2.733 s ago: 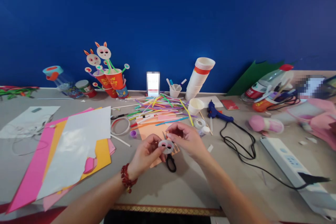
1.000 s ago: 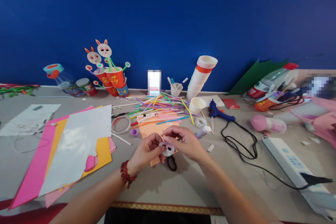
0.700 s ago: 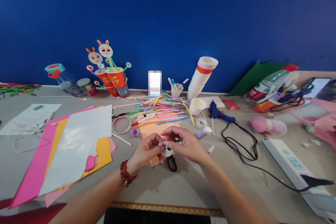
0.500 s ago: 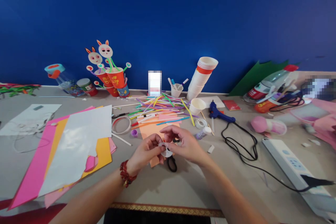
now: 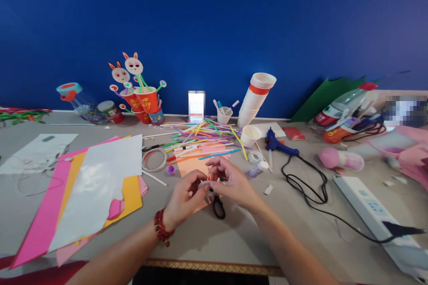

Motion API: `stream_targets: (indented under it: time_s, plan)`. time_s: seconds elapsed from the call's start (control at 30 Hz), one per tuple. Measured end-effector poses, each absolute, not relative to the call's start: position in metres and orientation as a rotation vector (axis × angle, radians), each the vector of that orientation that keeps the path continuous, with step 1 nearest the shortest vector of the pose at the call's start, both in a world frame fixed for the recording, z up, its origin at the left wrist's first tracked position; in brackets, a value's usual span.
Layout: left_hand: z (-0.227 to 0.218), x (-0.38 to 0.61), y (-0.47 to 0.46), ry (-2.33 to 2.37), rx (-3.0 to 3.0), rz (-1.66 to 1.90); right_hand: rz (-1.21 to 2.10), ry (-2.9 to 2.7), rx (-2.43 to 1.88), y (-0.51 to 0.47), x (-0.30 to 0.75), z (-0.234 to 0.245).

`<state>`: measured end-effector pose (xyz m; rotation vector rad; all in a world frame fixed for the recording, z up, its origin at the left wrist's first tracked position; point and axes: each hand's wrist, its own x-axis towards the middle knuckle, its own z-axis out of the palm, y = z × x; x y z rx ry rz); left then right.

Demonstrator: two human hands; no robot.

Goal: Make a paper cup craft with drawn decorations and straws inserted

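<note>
In the lower centre of the frame, the left hand (image 5: 184, 193) pinches a white paper face (image 5: 203, 184), the right hand (image 5: 232, 183) an orange ear (image 5: 209, 178) at its edge; uneven pressure could crease the face or skew the ear, slack fingers drop either onto the scissors (image 5: 217, 199) below

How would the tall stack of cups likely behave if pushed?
The stack of cups would probably tip easily, being tall, narrow-based and seemingly leaning. It is likely light for its size, since the top cup looks hollow and thin-walled.
</note>
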<state>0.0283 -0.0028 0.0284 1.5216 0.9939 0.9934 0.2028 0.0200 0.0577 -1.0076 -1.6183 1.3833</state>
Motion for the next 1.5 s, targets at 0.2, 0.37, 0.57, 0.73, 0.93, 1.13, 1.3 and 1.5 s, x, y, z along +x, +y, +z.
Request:
stream_targets:
  time_s: [0.2,0.37,0.57,0.73,0.93,1.13,1.3,1.5]
  plan:
    - [0.026,0.032,-0.003,0.997,1.446,1.018,1.315,-1.64,-1.01,0.017,0.196,0.051]
    - [0.023,0.032,-0.003,0.968,1.291,1.049,1.269,-1.717,-0.99,0.023,0.209,0.057]
    - [0.029,0.028,-0.001,0.975,1.205,1.179,0.725,-1.982,-1.443,0.044,0.23,0.036]
    - [0.026,0.027,-0.001,0.978,1.127,1.118,0.577,-2.138,-1.548,0.047,0.218,0.012]
    - [0.025,0.029,0.001,0.964,0.951,1.082,0.525,-2.254,-1.594,0.05,0.213,0.017]
    - [0.023,0.03,0.001,0.962,0.891,1.088,0.516,-2.327,-1.585,0.052,0.214,0.021]
    - [0.022,0.029,0.001,0.945,0.873,1.094,0.586,-2.326,-1.533,0.055,0.219,0.021]
    - [0.023,0.03,0.002,0.95,0.869,1.132,0.7,-2.169,-1.488,0.061,0.226,0.01]
